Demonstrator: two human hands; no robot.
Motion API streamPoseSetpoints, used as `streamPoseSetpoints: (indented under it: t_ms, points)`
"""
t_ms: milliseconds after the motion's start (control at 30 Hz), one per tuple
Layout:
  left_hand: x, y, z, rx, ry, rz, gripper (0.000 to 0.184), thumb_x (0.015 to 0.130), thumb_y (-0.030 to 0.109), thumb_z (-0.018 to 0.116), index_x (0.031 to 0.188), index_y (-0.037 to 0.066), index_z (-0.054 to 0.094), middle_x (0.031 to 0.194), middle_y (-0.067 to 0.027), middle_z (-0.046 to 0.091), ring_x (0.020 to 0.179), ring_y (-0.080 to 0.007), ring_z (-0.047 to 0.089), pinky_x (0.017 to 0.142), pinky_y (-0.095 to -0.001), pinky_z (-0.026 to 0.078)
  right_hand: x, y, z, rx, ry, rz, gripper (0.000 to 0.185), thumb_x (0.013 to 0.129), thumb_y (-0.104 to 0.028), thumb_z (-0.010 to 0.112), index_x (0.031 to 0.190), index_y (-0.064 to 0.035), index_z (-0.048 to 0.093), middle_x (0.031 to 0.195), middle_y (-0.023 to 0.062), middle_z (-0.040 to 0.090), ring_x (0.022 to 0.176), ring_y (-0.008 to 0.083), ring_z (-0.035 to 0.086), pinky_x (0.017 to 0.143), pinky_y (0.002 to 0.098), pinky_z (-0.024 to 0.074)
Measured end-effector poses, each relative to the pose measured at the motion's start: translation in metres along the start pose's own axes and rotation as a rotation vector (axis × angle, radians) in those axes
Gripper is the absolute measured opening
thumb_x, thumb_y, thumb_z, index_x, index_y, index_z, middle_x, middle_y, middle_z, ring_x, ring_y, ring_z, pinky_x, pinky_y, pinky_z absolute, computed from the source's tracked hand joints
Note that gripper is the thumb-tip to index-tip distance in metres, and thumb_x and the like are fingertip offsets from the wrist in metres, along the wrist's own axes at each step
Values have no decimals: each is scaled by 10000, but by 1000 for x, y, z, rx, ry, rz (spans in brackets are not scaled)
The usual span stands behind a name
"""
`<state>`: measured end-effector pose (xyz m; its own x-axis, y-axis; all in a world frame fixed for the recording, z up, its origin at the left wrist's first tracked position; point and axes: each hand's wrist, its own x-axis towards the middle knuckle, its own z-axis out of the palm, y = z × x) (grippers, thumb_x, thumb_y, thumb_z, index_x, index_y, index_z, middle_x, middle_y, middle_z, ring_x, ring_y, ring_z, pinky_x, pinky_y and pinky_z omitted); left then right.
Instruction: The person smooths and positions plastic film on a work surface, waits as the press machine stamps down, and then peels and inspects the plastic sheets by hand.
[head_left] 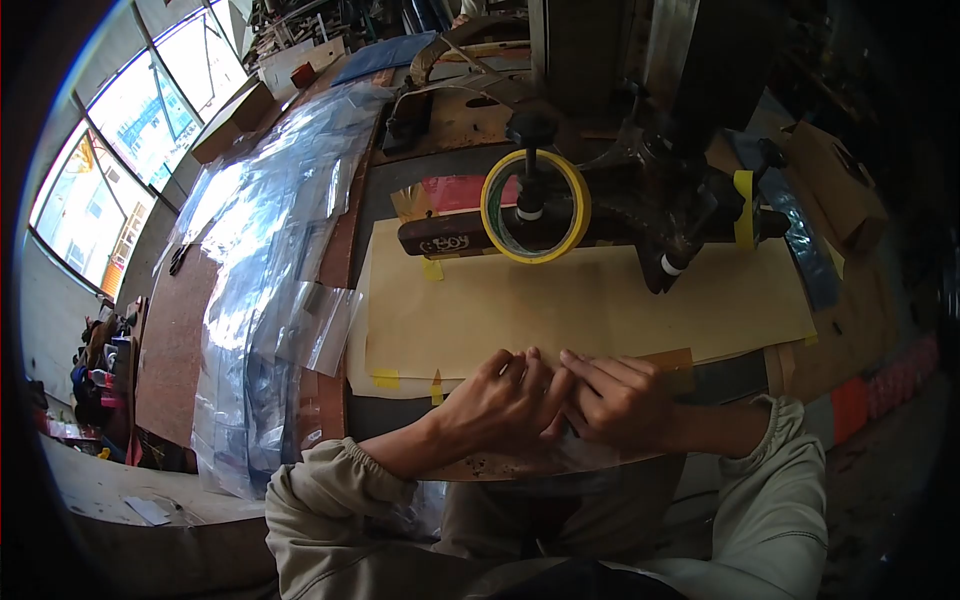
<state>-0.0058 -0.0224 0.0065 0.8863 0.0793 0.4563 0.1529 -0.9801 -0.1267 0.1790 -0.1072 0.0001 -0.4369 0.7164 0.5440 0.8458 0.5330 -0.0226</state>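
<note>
My left hand (510, 400) and my right hand (620, 397) meet at the front edge of a tan paper sheet (480, 320). Both have curled, pinching fingers, with the thumbs close together. Clear plastic film (585, 455) shows just below and between them, seemingly gripped by both; its upper part is hidden by the fingers. Small yellow tape pieces (386, 379) stick to the sheet's near edge. Beyond the hands, a dark machine bar (450, 238) lies across the sheet, and a yellow tape roll (575, 235) hangs around a knob on it.
Clear plastic bags (270, 290) lie in a long overlapping pile on the left. A dark machine column (690, 70) rises at the back. An open cardboard box (835, 185) is at the right, and another cardboard box (232, 120) stands by the windows.
</note>
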Motion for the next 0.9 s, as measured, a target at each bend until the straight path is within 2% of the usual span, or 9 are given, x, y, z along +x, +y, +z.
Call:
streamPoseSetpoints:
  t_ms: [100, 233, 333, 433, 533, 633, 733, 900]
  points:
    - [-1, 5, -4, 33, 21, -7, 447, 722, 281, 653, 1046, -25, 613, 895, -164, 636, 732, -215, 652, 675, -320, 504, 14, 12, -16, 239, -31, 79, 177, 705, -171, 690, 767, -6, 669, 772, 138, 671, 669, 262, 656, 599, 352, 525]
    - [-1, 5, -2, 63, 30, -40, 436, 786, 256, 645, 1106, -38, 608, 885, -132, 634, 698, -181, 636, 646, -274, 492, 21, 23, -9, 428, 29, 151, 143, 688, -149, 714, 697, -34, 629, 657, 100, 607, 607, 267, 614, 595, 385, 489]
    - [-5, 9, -3, 159, 29, 4, 382, 821, 263, 649, 1076, -21, 641, 900, -121, 629, 738, -165, 625, 647, -270, 494, 19, 27, -9, 410, -39, 276, 118, 710, -55, 680, 813, -4, 651, 778, 104, 669, 721, 276, 650, 683, 364, 517]
    - [-6, 14, -2, 197, 55, 24, 355, 841, 285, 641, 1044, -5, 663, 906, -119, 628, 763, -166, 619, 647, -275, 498, 22, 38, 6, 184, 76, 257, 212, 757, -74, 655, 944, 21, 623, 926, 147, 638, 880, 306, 625, 771, 381, 511]
    - [-6, 14, -2, 174, 54, 20, 351, 842, 281, 640, 1045, -4, 661, 893, -113, 630, 732, -168, 621, 643, -274, 499, 22, 41, 13, 153, 20, 345, 351, 804, -76, 627, 1128, 44, 565, 1124, 190, 591, 1043, 331, 580, 889, 388, 487]
    - [-6, 14, -3, 159, 40, 31, 357, 837, 281, 643, 1037, -14, 659, 872, -119, 636, 724, -172, 630, 645, -274, 500, 24, 45, 14, 80, -57, 351, 411, 836, -111, 619, 1205, 49, 531, 1192, 212, 561, 1106, 333, 555, 956, 410, 452]
    - [-6, 15, -5, 167, 23, 61, 356, 845, 275, 634, 1025, -32, 653, 852, -135, 643, 735, -182, 641, 662, -279, 510, 26, 45, 14, 25, -72, 291, 405, 849, -128, 613, 1202, 55, 537, 1201, 213, 560, 1104, 338, 553, 981, 431, 424]
    - [-5, 18, -4, 149, 26, 91, 327, 863, 251, 612, 993, -46, 647, 815, -141, 642, 743, -197, 654, 683, -286, 526, 31, 47, 13, 35, -147, 310, 430, 843, -136, 620, 1230, 29, 529, 1183, 167, 542, 1114, 307, 510, 935, 459, 384]
